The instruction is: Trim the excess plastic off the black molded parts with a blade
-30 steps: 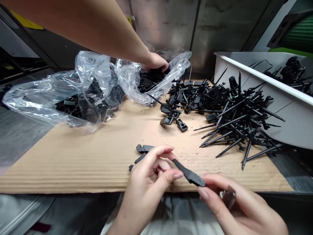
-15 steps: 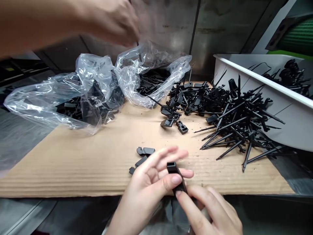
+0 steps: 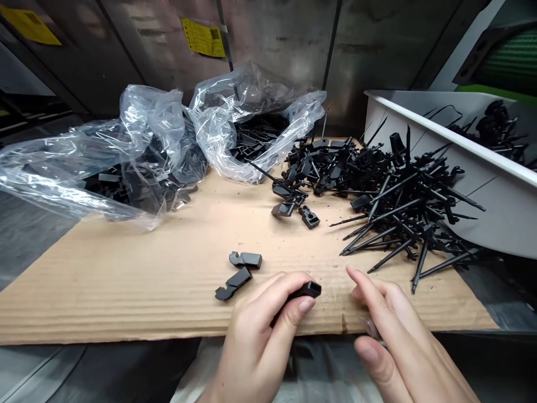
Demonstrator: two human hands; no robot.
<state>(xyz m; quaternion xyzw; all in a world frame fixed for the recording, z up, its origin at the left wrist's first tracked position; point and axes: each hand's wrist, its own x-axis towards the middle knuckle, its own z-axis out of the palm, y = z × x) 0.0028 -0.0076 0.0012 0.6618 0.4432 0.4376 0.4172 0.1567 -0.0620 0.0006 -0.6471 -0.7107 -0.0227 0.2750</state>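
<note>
Cardboard [image 3: 138, 274]: extends beyond left hand [image 3: 258, 330]
Two parts [image 3: 249, 260]: just beyond it
Bags [image 3: 215, 134]: well beyond it
Pile [image 3: 419, 221]: beyond right hand [image 3: 405, 333]

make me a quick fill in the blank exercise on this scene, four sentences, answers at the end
1. The black part is gripped by the person's ____ hand.
2. Beside the gripping hand, loose black pieces lie on the board, ____ in number.
3. That brown, ridged board is made of ____.
4. The labels on the dark wall at the back are coloured ____.

Missing words: left; two; cardboard; yellow.
</note>
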